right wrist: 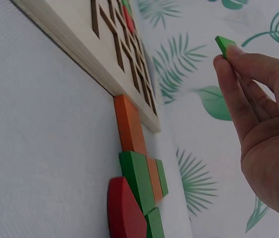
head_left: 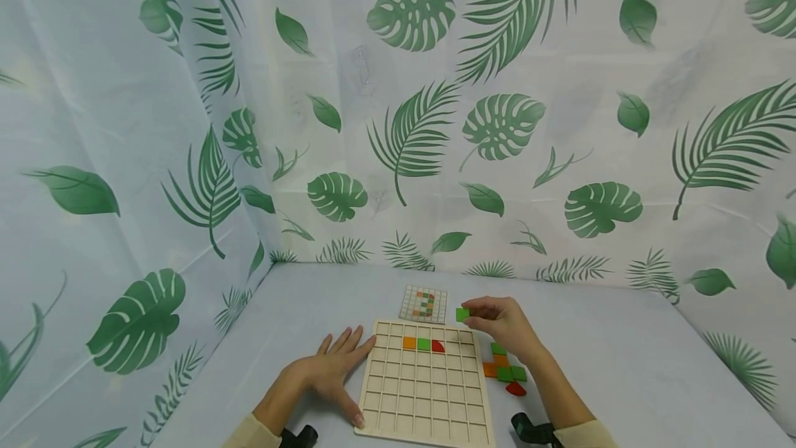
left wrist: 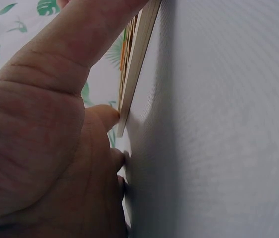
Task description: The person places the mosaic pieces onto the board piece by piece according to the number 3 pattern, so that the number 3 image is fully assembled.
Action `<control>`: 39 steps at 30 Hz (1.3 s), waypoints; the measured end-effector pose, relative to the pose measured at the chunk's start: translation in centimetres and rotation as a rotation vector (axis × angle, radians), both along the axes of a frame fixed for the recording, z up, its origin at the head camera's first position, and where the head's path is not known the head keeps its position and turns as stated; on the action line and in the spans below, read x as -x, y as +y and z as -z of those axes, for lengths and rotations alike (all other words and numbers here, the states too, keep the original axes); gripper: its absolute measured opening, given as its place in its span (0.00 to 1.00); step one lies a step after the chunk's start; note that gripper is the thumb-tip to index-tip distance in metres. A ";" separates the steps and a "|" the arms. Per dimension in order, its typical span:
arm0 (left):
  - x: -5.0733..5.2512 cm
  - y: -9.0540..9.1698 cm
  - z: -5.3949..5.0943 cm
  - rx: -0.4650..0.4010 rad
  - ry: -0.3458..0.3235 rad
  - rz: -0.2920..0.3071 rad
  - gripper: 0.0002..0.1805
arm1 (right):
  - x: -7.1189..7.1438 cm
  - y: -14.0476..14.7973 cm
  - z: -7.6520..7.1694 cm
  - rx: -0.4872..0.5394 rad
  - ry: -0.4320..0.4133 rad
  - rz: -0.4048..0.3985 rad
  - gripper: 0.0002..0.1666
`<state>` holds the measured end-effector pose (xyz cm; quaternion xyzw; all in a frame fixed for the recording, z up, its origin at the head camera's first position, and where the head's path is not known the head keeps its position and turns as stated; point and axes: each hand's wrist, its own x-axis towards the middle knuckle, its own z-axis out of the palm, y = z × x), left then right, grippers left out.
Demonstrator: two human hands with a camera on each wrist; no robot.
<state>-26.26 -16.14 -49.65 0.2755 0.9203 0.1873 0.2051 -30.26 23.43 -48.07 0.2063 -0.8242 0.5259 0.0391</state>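
While the left hand (head_left: 329,370) is touching the board (head_left: 424,393), fingers spread, the right hand (head_left: 502,321) is pinching a green square (head_left: 462,314), loose blocks (head_left: 504,373) lying beside the board.

On my screen I see a closed-in corner: a pale table (head_left: 622,358) with white leafy cloth (head_left: 429,220) on its far and left sides. I can't tell which room.
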 end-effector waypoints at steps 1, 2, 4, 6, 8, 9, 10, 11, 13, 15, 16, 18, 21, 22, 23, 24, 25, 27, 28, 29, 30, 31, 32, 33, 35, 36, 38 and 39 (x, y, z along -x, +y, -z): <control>0.0 0.0 0.0 -0.001 0.000 0.001 0.78 | 0.0 -0.2 0.0 0.000 -0.015 -0.009 0.16; 0.0 0.0 0.0 -0.001 0.000 0.001 0.78 | -0.1 -0.4 0.0 -0.003 -0.029 -0.016 0.17; 0.0 0.0 0.0 -0.003 0.001 0.001 0.77 | -0.2 -0.8 -0.1 -0.008 -0.047 -0.030 0.17; 0.0 0.0 -0.1 -0.001 0.002 0.001 0.77 | -0.2 -1.1 0.0 -0.026 -0.047 -0.040 0.17; -0.1 0.1 -0.1 0.003 0.002 0.000 0.77 | -0.3 -1.4 0.0 -0.038 -0.049 -0.049 0.16; -0.1 0.1 -0.2 0.004 0.001 -0.001 0.77 | -0.3 -1.5 0.0 -0.043 -0.052 -0.055 0.16; -0.1 0.2 -0.2 0.007 0.000 -0.002 0.77 | -0.3 -1.6 0.1 -0.053 -0.053 -0.061 0.16; -0.1 0.2 -0.3 0.008 -0.001 -0.002 0.77 | -0.2 -1.7 0.1 -0.059 -0.053 -0.070 0.17; -0.2 0.2 -0.3 0.012 -0.004 -0.004 0.77 | -0.2 -1.9 0.2 -0.072 -0.054 -0.083 0.17; -0.3 0.2 -0.4 0.017 -0.003 -0.005 0.77 | -0.2 -2.0 0.2 -0.090 -0.044 -0.091 0.17; -0.3 0.2 -0.5 0.019 -0.002 -0.005 0.77 | -0.3 -2.1 0.2 -0.100 -0.036 -0.093 0.18; -0.3 0.3 -0.5 0.024 0.000 -0.006 0.77 | -0.3 -2.3 0.3 -0.108 -0.031 -0.090 0.18; -0.3 0.3 -0.5 0.027 0.003 -0.008 0.77 | -0.4 -2.6 0.3 -0.121 -0.030 -0.085 0.17; -0.3 0.3 -0.5 0.028 0.003 -0.009 0.77 | -0.4 -2.7 0.4 -0.130 -0.030 -0.079 0.17; -0.2 0.3 -0.4 0.029 0.002 -0.009 0.77 | -0.4 -2.8 0.4 -0.135 -0.034 -0.077 0.17; -0.2 0.3 -0.4 0.030 0.003 -0.009 0.77 | -0.4 -2.8 0.4 -0.145 -0.036 -0.075 0.16; -0.2 0.3 -0.4 0.030 0.001 -0.009 0.77 | -0.4 -2.9 0.5 -0.158 -0.036 -0.072 0.16; -0.1 0.3 -0.3 0.029 -0.001 -0.008 0.77 | -0.4 -3.1 0.6 -0.178 -0.042 -0.072 0.15; -0.1 0.2 -0.3 0.026 -0.003 -0.007 0.77 | -0.4 -3.2 0.7 -0.188 -0.048 -0.071 0.14; -0.1 0.2 -0.2 0.023 -0.003 -0.006 0.77 | -0.4 -3.2 0.8 -0.198 -0.050 -0.074 0.14; 0.0 0.2 -0.2 0.022 -0.004 -0.005 0.77 | -0.4 -3.3 0.8 -0.210 -0.048 -0.075 0.14; 0.0 0.1 -0.1 0.020 -0.006 -0.005 0.77 | -0.4 -3.3 0.8 -0.221 -0.047 -0.077 0.14; 0.0 0.1 -0.1 0.018 -0.006 -0.004 0.77 | -0.4 -3.4 0.9 -0.230 -0.044 -0.080 0.14; 0.0 0.1 -0.1 0.017 -0.007 -0.004 0.77 | -0.4 -3.4 0.9 -0.239 -0.043 -0.084 0.14; 0.0 0.0 -0.1 0.016 -0.007 -0.004 0.77 | -0.4 -3.4 0.9 -0.256 -0.034 -0.091 0.14; 0.0 0.0 -0.1 0.016 -0.007 -0.004 0.77 | -0.4 -3.4 0.9 -0.264 -0.032 -0.094 0.13; 0.0 0.0 -0.1 0.016 -0.006 -0.004 0.77 | -0.4 -3.5 0.9 -0.274 -0.029 -0.111 0.13; 0.0 0.1 -0.1 0.016 -0.005 -0.004 0.77 | -0.4 -3.5 0.9 -0.275 -0.032 -0.121 0.14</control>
